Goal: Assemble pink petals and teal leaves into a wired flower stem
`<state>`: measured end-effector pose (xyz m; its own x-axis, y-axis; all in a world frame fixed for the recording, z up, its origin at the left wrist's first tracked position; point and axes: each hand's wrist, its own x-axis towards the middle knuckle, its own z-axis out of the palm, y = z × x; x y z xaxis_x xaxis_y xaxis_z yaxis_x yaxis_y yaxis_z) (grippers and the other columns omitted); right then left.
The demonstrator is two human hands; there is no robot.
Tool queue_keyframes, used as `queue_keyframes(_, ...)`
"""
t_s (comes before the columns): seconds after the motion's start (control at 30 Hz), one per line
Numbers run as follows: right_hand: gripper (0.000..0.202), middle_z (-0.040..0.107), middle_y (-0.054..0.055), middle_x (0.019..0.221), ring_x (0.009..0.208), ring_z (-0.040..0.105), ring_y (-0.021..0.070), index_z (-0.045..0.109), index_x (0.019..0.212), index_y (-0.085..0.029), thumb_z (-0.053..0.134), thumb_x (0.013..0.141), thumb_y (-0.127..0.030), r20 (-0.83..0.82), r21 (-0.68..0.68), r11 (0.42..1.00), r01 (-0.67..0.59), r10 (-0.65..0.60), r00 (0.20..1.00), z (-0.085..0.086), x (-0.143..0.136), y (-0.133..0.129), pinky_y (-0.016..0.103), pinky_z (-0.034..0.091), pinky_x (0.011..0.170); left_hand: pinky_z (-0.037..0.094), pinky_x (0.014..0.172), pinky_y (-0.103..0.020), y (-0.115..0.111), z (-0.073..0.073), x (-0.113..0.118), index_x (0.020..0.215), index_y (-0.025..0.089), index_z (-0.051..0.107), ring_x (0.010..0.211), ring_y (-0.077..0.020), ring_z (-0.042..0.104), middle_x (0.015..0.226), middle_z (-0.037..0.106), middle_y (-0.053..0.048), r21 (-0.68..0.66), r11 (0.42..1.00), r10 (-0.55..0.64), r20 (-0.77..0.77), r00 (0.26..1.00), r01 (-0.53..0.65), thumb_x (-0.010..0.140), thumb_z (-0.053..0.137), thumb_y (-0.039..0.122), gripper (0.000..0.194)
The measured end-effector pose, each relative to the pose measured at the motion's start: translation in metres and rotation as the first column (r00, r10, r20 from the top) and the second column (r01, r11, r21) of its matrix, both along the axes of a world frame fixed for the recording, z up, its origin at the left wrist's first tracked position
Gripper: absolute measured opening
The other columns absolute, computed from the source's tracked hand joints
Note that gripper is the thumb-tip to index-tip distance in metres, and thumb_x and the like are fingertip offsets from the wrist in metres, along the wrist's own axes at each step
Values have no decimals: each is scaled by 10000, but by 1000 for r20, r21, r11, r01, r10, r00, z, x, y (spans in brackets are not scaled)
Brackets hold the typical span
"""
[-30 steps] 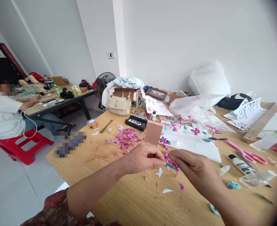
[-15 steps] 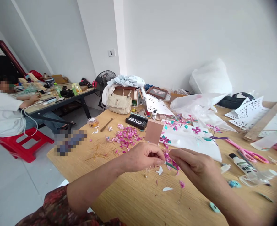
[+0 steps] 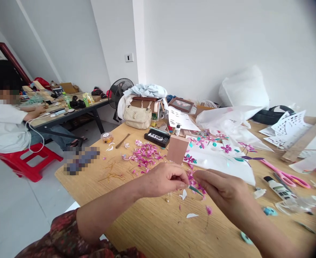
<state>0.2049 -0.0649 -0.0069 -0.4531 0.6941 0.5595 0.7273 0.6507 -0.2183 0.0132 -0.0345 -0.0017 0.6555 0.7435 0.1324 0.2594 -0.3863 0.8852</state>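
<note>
My left hand (image 3: 168,180) pinches the end of a small, narrow green leaf (image 3: 195,190) between thumb and fingertips, above the wooden table (image 3: 147,229). Close beside it on the right is my right hand (image 3: 222,184), its fingers pressed together and bent down; whatever is in them is hidden from me. The leaf's free tip points toward the right fingers. Beyond both hands lies a heap of pink-purple petals (image 3: 145,156), with more petals under the fingers. White cut pieces (image 3: 192,215) and a pink flower (image 3: 208,210) on a thin stem rest nearer to me.
A brown block (image 3: 177,149) stands behind my hands. White sheeting (image 3: 228,168) with purple flowers spreads to its right. Pink scissors (image 3: 287,175), a bottle (image 3: 278,188) and tape rolls (image 3: 245,237) lie on the right. Another person (image 3: 6,125) sits at a table far left.
The camera view has shifted slightly, so the background sits a little to the right. My hands keep nearly the same pose around the green leaf.
</note>
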Motion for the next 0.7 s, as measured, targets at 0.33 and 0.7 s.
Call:
queue_keyframes(0.33,319,633,7,569,468,561,110,657,771,-228,376,917,-262,-51,-62,998,-29,26,998,-25,-11,-13,194,413,453,335,530,-206,4,-8,-2,676,134,597,541,-77,449,601,527,26,-291,942,217,158,963,-165,722,596,189,72)
queue_keyframes(0.7,305,649,17,613,485,569,107,641,790,-205,365,917,-233,-29,-59,998,-27,26,999,-17,-1,1,188,394,447,366,585,-207,0,0,-6,684,130,609,604,-86,484,633,548,15,-256,966,86,158,984,-43,736,598,161,62)
